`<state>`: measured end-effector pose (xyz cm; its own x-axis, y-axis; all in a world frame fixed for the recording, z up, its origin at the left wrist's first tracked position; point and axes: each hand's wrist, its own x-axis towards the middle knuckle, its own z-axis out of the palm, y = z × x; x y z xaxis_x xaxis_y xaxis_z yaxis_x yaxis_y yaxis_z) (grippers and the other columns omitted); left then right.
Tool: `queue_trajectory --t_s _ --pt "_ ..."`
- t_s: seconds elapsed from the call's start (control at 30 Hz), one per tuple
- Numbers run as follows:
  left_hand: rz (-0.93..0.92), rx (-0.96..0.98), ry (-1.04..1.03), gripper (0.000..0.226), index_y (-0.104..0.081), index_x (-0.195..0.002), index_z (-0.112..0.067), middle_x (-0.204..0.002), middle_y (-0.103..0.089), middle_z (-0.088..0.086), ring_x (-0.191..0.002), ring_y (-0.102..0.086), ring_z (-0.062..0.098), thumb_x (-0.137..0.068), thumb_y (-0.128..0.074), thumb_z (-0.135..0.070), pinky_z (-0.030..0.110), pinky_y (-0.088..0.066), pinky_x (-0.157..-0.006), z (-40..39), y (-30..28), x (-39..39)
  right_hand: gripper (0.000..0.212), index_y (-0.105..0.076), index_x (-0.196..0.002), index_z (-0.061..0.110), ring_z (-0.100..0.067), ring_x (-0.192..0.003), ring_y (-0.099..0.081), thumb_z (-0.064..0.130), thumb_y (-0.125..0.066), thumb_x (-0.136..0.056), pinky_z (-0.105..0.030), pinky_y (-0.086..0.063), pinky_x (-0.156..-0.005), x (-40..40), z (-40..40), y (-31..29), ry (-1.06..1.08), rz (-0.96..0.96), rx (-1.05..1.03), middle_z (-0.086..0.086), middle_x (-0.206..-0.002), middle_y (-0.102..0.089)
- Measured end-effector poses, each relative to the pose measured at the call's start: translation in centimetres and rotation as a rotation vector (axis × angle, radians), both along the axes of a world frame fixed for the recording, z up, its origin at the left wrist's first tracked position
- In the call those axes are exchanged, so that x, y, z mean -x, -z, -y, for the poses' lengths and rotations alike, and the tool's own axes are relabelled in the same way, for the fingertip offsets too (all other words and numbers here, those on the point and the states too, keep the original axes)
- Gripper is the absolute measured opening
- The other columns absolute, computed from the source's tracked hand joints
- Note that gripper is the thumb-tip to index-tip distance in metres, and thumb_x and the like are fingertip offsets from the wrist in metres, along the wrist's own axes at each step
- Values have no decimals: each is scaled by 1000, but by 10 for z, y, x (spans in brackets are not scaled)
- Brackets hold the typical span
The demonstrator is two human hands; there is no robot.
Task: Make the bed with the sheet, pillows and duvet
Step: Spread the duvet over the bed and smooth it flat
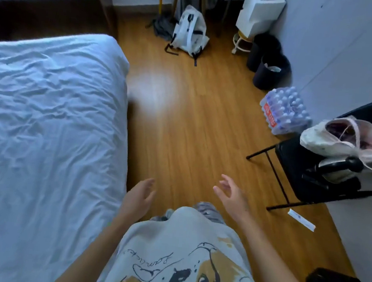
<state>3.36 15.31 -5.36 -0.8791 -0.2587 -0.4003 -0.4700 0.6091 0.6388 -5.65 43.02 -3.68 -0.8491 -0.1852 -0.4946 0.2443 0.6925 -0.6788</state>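
Head view: looking down over a person's grey printed shirt, both bare hands showing low in the centre of the frame.
Left hand (139, 195): hanging in the air over the floor, fingers relaxed and loosely spread, holding nothing, just beside the bed's lower right edge without touching it.
Right hand (232, 194): lifting slightly right of centre, palm turning inward, fingers spread and lightly bent, gripping nothing.
White wrinkled bed sheet (50, 120): lying spread over the mattress and filling the left half of the frame, creases running across it, its right edge draping down towards the floor.
Pillows and duvet: not showing in this view.
Glossy wooden plank floor (193, 123): running up the centre of the frame between the bed and the wall.
Black metal folding chair (293, 168): standing at the right, carrying a pale cloth bag (334, 140).
Shrink-wrapped pack of water bottles (286, 110): sitting on the floor just beyond the chair.
Two dark round bins (269, 67): standing by the wall in the upper right.
White backpack with black straps (189, 31): leaning at the top centre.
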Motion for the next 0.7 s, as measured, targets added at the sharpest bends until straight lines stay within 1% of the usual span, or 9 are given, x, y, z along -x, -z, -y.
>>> queue_trajectory --t_s 0.07,0.1,0.2,0.27,0.33,0.4,0.47,0.53,0.7 --pt "-33 34 39 41 -49 -137 -16 -127 -59 1 -112 -57 13 -98 -53 -27 33 -49 -96 15 -11 65 55 -40 -143 26 -8 -117 -51 45 -55 -93 -32 -44 -97 60 13 -4 -13 -30 23 11 -126 -54" --pt "-44 46 46 41 -49 -137 -16 -127 -59 0 -112 -57 13 -98 -53 -27 33 -50 -96 21 -14 96 55 -40 -143 26 -8 -115 -51 45 -55 -93 -32 -44 -96 91 18 -3 -20 -36 31 11 -126 -55" --pt "-54 59 10 41 -49 -137 -19 -127 -58 -3 -111 -56 9 -98 -52 -30 29 -50 -95 33 -13 183 54 -42 -141 26 -6 -110 -53 44 -58 -92 -26 -43 -90 182 33 9 -32 -27 47 10 -125 -56" --pt "-51 58 -35 41 -49 -137 -18 -127 -58 -3 -111 -55 8 -98 -52 -30 28 -49 -95 39 -2 238 54 -42 -141 26 -9 -113 -52 44 -58 -92 -27 -44 -92 245 43 22 -81 -14 49 9 -126 -56" --pt "-51 68 -100 41 -50 -137 -17 -127 -59 -2 -110 -56 8 -97 -53 -28 28 -50 -95 45 10 294 55 -40 -141 27 -9 -115 -52 48 -55 -92 -29 -44 -92 315 52 35 -162 -2 21 10 -128 -55" --pt "-44 66 -203 40 -51 -135 -17 -125 -61 -2 -107 -56 6 -97 -55 -28 28 -50 -94 46 15 348 57 -39 -142 29 -7 -112 -51 51 -54 -92 -27 -43 -88 389 59 37 -254 11 -7 11 -130 -54" --pt "-52 35 -320 38 -53 -133 -18 -122 -62 -3 -104 -55 5 -96 -55 -26 28 -50 -91 50 10 397 56 -39 -142 29 -8 -113 -51 50 -54 -92 -28 -43 -88 465 68 26 -320 6 -34 11 -128 -54" --pt "-71 8 -419 37 -54 -131 -17 -120 -62 -4 -102 -57 6 -96 -56 -23 32 -51 -91 56 -2 438 54 -42 -141 27 -10 -115 -51 46 -56 -92 -31 -44 -93 534 83 9 -354 1 -38 10 -126 -54" --pt "-77 -10 -610 37 -55 -132 -17 -119 -61 -6 -104 -58 10 -96 -56 -23 35 -50 -92 85 -18 532 53 -45 -139 22 -9 -112 -52 43 -58 -92 -38 -47 -97 686 144 -15 -452 -52 -17 9 -121 -56"
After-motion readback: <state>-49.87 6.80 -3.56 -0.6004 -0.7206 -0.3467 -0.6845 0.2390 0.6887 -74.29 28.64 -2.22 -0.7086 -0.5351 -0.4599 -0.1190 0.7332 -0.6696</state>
